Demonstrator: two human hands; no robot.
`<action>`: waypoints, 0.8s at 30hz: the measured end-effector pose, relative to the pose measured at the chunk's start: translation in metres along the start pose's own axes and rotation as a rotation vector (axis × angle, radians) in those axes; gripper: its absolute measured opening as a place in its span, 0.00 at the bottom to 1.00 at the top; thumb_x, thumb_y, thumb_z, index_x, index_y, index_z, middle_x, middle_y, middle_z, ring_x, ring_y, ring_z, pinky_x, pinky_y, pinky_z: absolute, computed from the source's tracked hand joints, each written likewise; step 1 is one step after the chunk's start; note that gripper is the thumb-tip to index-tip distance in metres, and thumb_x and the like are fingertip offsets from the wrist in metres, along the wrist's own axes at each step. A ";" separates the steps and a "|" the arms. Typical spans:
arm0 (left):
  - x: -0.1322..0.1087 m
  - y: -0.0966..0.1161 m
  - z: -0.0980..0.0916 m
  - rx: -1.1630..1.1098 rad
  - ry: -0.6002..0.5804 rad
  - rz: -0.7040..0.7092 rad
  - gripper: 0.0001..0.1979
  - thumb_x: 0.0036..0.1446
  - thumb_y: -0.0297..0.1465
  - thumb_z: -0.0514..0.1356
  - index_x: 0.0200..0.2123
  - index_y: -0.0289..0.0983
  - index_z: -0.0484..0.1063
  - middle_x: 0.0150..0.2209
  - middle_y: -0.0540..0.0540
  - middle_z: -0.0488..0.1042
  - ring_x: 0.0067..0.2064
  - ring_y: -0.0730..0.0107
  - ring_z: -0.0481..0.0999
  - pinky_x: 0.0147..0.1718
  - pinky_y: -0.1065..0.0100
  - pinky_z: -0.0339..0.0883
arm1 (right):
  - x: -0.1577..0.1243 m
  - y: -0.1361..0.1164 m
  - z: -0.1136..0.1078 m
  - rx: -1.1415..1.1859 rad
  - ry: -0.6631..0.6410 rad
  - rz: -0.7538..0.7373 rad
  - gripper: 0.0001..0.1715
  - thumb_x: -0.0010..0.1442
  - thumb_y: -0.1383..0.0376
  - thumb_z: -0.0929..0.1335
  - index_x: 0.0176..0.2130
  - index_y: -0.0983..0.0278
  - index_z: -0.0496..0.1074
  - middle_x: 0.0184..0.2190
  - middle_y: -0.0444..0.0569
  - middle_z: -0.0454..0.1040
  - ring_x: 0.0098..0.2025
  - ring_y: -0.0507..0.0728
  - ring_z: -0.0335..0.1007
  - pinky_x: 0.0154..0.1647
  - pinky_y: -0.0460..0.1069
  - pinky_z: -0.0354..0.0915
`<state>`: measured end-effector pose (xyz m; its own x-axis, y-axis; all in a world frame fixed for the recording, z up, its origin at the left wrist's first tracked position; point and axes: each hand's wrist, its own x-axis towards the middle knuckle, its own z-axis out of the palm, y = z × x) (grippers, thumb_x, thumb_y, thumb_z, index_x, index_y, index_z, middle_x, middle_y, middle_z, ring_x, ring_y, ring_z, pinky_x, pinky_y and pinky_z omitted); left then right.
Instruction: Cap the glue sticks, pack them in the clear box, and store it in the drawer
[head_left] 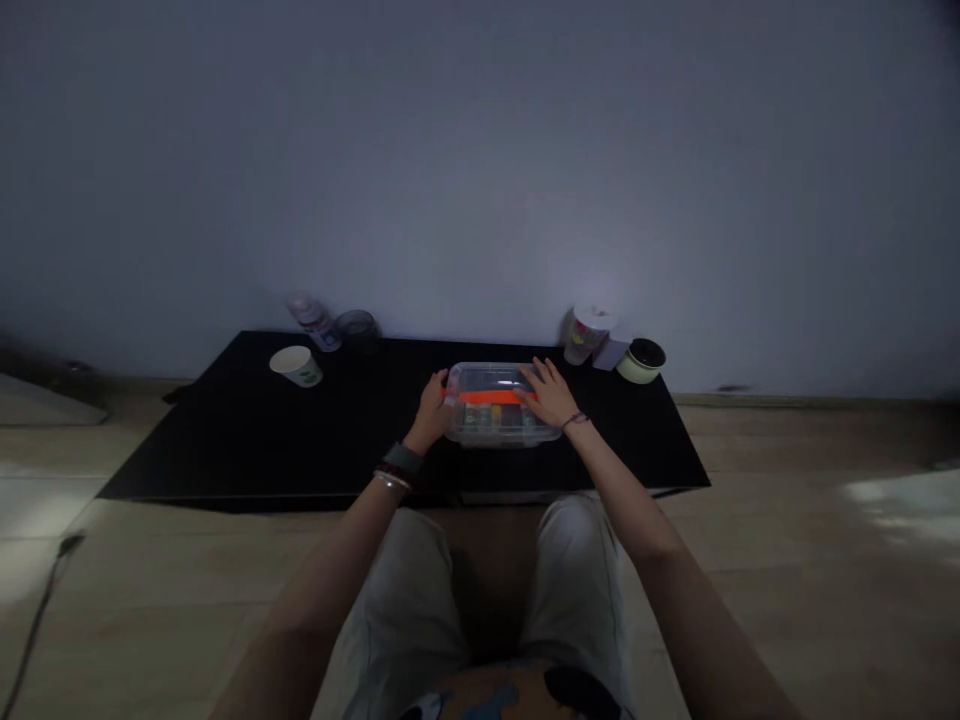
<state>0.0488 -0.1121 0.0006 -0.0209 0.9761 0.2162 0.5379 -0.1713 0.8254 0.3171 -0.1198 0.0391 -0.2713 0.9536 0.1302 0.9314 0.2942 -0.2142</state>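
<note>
A clear plastic storage box [501, 428] with an orange handle [489, 397] across its lid sits on the black table, its lid on. Small coloured items show dimly through its front wall. At the box's left end, my left hand [432, 408] grips the side, with the fingertips near the end of the orange strip. My right hand [550, 395] lies over the right part of the lid, fingers spread and touching it. That hand hides the box's upper right corner and one end of the handle.
On the black table [247, 440] stand a white paper cup [300, 370], a bottle [316, 322] and a dark round container [358, 328] on the left. A patterned cup [585, 338], a pale box [610, 352] and a light-coloured bowl [639, 368] stand back right, before the wall [480, 180].
</note>
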 end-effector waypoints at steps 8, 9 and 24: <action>0.018 0.049 0.018 0.596 -0.098 0.259 0.27 0.66 0.34 0.48 0.67 0.33 0.58 0.68 0.35 0.60 0.71 0.51 0.51 0.66 0.44 0.48 | 0.000 -0.003 -0.002 -0.057 -0.071 0.019 0.38 0.68 0.45 0.59 0.70 0.56 0.55 0.72 0.53 0.48 0.73 0.68 0.37 0.67 0.62 0.52; 0.017 0.053 0.019 0.651 -0.132 0.263 0.27 0.67 0.36 0.47 0.67 0.34 0.58 0.68 0.36 0.59 0.72 0.52 0.50 0.66 0.43 0.47 | 0.001 -0.004 -0.003 -0.061 -0.077 0.020 0.38 0.68 0.44 0.58 0.70 0.56 0.54 0.72 0.52 0.47 0.73 0.68 0.37 0.67 0.62 0.52; 0.015 0.050 0.025 0.780 -0.187 0.270 0.30 0.68 0.41 0.45 0.69 0.35 0.55 0.70 0.38 0.54 0.72 0.53 0.46 0.62 0.49 0.60 | 0.002 -0.006 -0.004 0.025 -0.092 0.055 0.37 0.69 0.44 0.57 0.69 0.56 0.55 0.72 0.51 0.47 0.73 0.65 0.34 0.65 0.60 0.56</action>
<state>0.0966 -0.1023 0.0321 0.2946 0.9327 0.2081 0.9335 -0.3274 0.1462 0.3120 -0.1203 0.0447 -0.2422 0.9698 0.0281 0.9394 0.2417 -0.2431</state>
